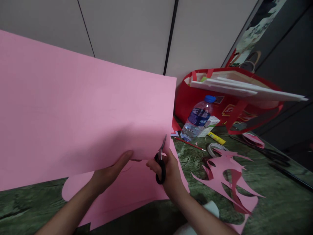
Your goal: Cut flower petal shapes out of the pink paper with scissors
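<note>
A large pink paper sheet [93, 98] is held up over the table by my left hand [110, 171], thumb on its face and fingers hidden behind the lower edge. My right hand [171, 173] grips a pair of scissors [160, 163] by the black handles. Their pointed blades lie against the sheet near its lower right corner, slanting upward. Beneath both hands, more pink paper [129, 189] covers part of the table, with a rounded pink piece [73, 186] at its left.
Curved pink paper scraps [237, 182] lie at the right beside a tape roll [216, 148]. Behind them are a red pencil [189, 143], a yellow tube [216, 138], a water bottle [197, 119] and a red bag [183, 101] holding white boards. Grey panels [132, 32] stand behind the dark green table [195, 160].
</note>
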